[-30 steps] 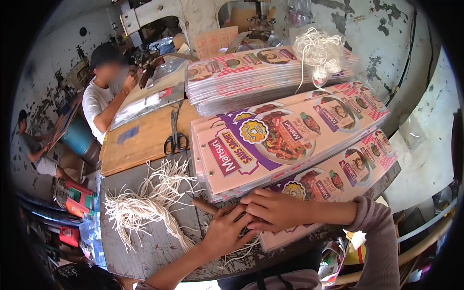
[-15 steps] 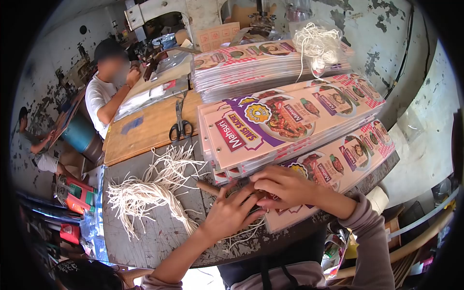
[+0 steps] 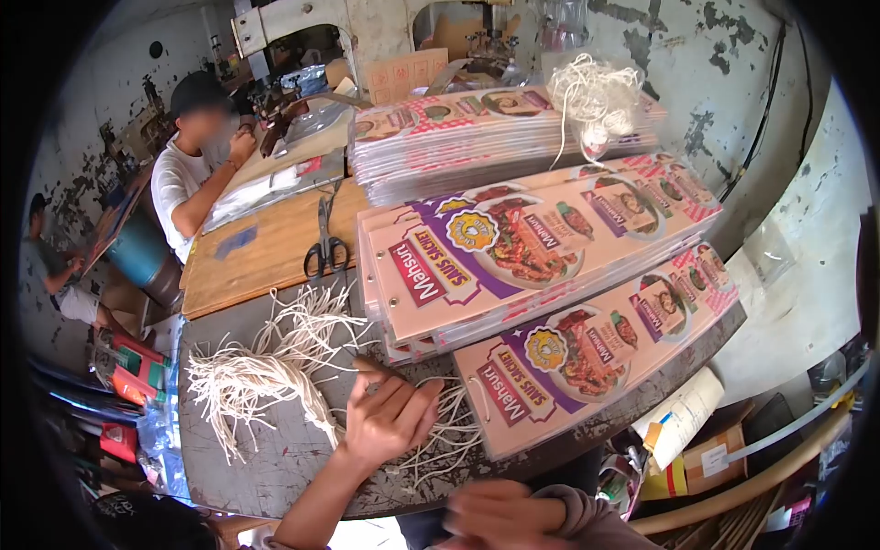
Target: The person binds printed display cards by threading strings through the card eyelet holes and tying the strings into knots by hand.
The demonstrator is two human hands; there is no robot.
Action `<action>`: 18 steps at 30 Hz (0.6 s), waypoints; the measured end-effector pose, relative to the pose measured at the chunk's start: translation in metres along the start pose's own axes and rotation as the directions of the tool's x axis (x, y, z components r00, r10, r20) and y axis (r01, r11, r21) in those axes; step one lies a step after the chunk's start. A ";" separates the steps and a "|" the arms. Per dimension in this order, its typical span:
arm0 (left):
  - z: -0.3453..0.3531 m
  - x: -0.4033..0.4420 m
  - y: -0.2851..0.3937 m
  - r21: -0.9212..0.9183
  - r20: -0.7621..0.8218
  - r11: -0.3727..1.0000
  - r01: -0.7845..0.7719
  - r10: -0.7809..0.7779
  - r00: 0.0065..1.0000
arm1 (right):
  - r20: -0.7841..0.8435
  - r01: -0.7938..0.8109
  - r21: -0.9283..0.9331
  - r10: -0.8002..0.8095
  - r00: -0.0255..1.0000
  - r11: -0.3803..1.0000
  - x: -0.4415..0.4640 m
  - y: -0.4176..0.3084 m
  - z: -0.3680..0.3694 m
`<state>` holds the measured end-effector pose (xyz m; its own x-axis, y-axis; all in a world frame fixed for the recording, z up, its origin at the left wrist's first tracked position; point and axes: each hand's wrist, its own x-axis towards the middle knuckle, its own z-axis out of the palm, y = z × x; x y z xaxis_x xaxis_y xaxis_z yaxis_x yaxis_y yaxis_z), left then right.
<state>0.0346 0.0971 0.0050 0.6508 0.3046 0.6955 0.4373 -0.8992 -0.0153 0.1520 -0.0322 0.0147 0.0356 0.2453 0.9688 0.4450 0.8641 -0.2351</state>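
Note:
My left hand [image 3: 390, 417] is over the dark worktable, fingers curled in; whatever they may hold is hidden. Loose cream strings [image 3: 449, 417] lie beside and under it. On its left is a thick bundle of cream strings [image 3: 266, 376]. My right hand [image 3: 504, 513] is low at the table's front edge, close to my body, its fingers smeared by motion. A printed food-picture sign [image 3: 568, 357] lies to the right of my left hand, on the front of the table. Behind it rises a stack of similar signs [image 3: 513, 247] with eyelets at the left end.
Black scissors [image 3: 325, 243] lie on a wooden board [image 3: 275, 257]. Another sign stack [image 3: 440, 156] stands behind, topped by a plastic bag of string [image 3: 598, 101]. A person [image 3: 192, 165] sits at the far left; another person [image 3: 60, 266] is farther back. Right of the table is a cardboard box [image 3: 715, 458].
Both hands have come away from the front sign. My right hand has dropped toward my body; my left has shifted left and curled. The view has shifted slightly.

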 end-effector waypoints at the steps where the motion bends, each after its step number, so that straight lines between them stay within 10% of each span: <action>1: 0.001 0.000 -0.001 0.011 -0.019 1.000 -0.009 0.009 1.000 | 0.130 -0.047 -0.032 0.051 0.990 0.998 0.005 0.002 0.008; 4: -0.002 -0.002 -0.003 0.044 -0.026 0.999 0.005 -0.003 1.000 | 0.120 -0.005 -0.009 0.006 0.993 1.000 -0.002 0.011 0.022; 7: -0.003 -0.003 -0.006 0.059 -0.041 0.998 0.007 -0.004 0.999 | 0.429 -0.651 -0.097 0.622 0.655 0.753 0.029 0.000 -0.013; 10: -0.003 -0.003 -0.004 0.040 -0.060 0.999 0.019 -0.017 0.998 | 0.254 -0.040 -0.691 0.295 0.921 0.722 0.059 0.027 -0.040; 18: -0.010 -0.003 0.002 0.147 -0.138 0.989 -0.003 0.023 0.990 | 0.600 0.166 -0.714 0.472 0.646 0.680 0.100 0.126 -0.081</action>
<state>0.0275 0.0916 0.0102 0.5686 0.2373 0.7877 0.5218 -0.8442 -0.1223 0.2840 0.0654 0.0882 -0.3037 0.8299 0.4681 0.9475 0.3148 0.0566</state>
